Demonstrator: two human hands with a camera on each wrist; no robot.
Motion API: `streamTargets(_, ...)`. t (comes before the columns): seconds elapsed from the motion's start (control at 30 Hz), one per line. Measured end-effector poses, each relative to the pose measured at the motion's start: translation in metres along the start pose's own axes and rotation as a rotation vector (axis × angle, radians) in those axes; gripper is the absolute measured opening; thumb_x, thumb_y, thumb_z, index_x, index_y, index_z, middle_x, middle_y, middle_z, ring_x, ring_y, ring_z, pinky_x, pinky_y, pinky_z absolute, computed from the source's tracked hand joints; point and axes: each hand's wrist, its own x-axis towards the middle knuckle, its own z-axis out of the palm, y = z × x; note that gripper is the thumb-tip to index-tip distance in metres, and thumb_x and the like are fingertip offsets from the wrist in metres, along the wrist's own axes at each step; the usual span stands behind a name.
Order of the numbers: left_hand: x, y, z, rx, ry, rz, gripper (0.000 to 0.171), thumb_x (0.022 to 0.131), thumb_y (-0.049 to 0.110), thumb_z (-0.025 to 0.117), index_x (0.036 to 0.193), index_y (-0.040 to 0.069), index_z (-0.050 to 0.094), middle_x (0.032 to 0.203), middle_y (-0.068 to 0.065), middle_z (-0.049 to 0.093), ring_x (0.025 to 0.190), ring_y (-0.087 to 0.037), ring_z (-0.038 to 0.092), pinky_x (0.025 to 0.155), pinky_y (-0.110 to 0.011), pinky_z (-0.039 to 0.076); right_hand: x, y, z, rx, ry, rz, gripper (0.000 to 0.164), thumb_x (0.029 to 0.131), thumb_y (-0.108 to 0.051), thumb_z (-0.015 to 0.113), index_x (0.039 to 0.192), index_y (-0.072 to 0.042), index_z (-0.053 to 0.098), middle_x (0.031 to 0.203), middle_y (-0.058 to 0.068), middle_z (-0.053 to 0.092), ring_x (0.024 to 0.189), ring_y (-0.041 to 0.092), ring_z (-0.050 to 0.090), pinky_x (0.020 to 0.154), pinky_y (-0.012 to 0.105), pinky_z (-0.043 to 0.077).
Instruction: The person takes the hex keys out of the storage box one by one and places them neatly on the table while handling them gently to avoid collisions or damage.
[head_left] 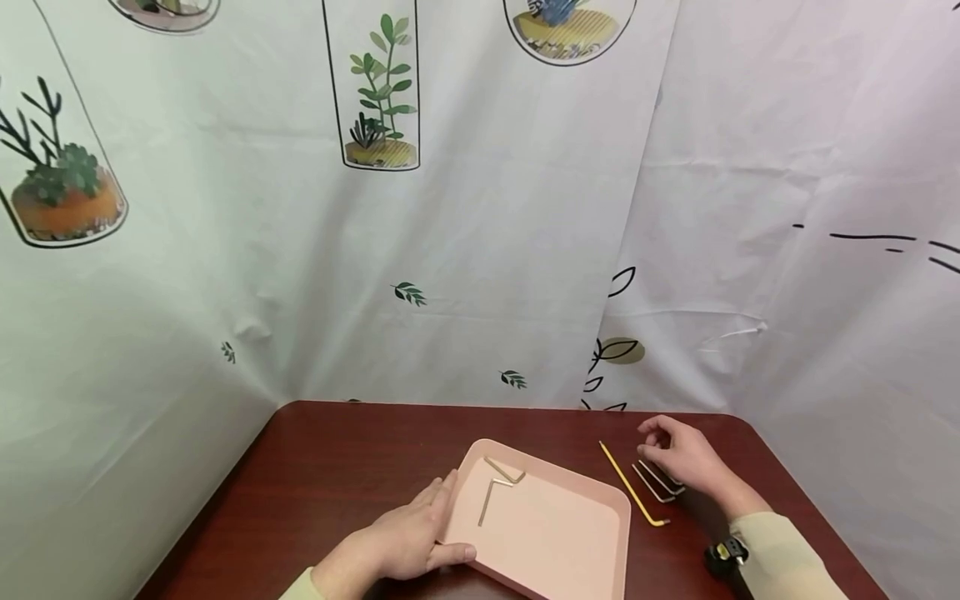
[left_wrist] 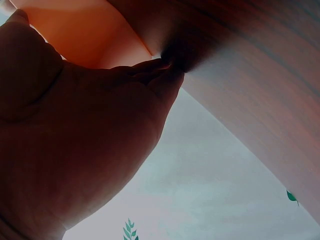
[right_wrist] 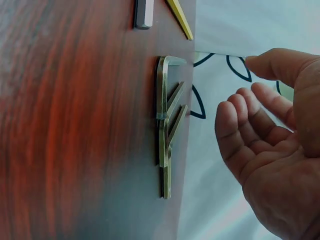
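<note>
Two L-shaped hex keys, a longer one (head_left: 486,504) and a shorter one (head_left: 501,472), lie in the left part of a pink tray (head_left: 558,533). My left hand (head_left: 408,533) rests against the tray's left side, fingers straight along the wall and thumb at the front rim. My right hand (head_left: 686,454) hovers just above several brass-coloured hex keys (right_wrist: 163,100) on the table, its fingers loosely bent and nothing between them. Left of those keys lies a long hex key with a yellow shaft (head_left: 628,483) and a bare grey short end.
The dark red-brown table (head_left: 337,467) has rounded far corners. White cloth (head_left: 480,250) with plant drawings hangs behind it and along both sides. A dark device (head_left: 726,554) is strapped at the right wrist.
</note>
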Motion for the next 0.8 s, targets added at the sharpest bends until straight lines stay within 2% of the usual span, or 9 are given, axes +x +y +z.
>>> streamTargets(0.27, 0.002, 0.001, 0.006, -0.011, -0.01, -0.003, 0.118, 0.101, 0.073, 0.069, 0.171, -0.01, 0.023, 0.175, -0.028, 0.035, 0.16, -0.045, 0.04, 0.118, -0.059, 0.048, -0.001, -0.002, 0.0, 0.016, 0.03, -0.019, 0.028, 0.096, -0.016, 0.087, 0.119, -0.004, 0.075, 0.093, -0.003, 0.069, 0.084, 0.012, 0.063, 0.073, 0.028, 0.052)
streamTargets(0.8, 0.001, 0.0, -0.001, -0.016, -0.012, -0.009, 0.118, 0.101, 0.072, 0.069, 0.172, -0.01, 0.023, 0.175, -0.028, 0.035, 0.161, -0.043, 0.04, 0.119, -0.061, 0.047, 0.007, -0.023, 0.01, 0.087, 0.011, -0.06, 0.028, 0.096, -0.018, 0.087, 0.119, -0.007, 0.075, 0.095, -0.004, 0.071, 0.085, 0.015, 0.067, 0.075, 0.028, 0.054)
